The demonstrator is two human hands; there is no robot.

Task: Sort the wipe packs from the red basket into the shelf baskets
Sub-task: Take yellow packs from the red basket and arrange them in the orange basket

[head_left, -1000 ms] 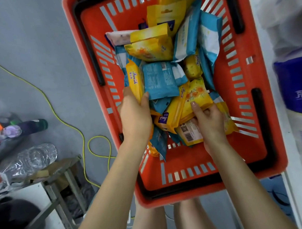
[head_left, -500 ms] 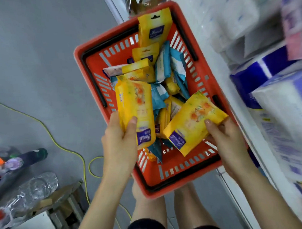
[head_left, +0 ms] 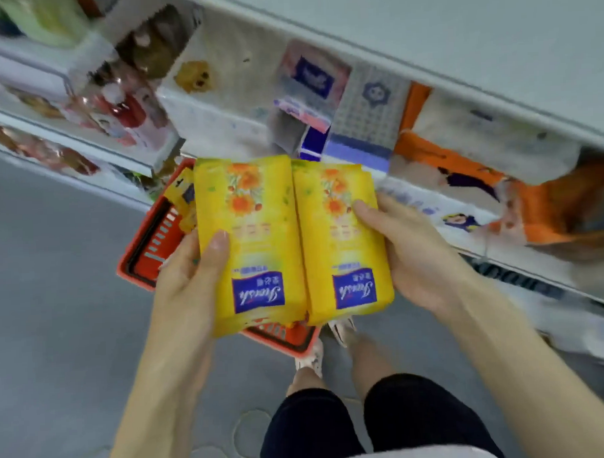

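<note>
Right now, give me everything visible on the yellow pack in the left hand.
The yellow pack is a flat, glossy plastic wipe pack with orange flowers printed near its far end and a blue label with white script near the end closest to the person. It is held up above the red basket, long side pointing away. The left hand grips its left edge, thumb across the front. Its right edge runs alongside, and seems to touch, a matching pack in the right hand. Fine print is blurred.
</note>
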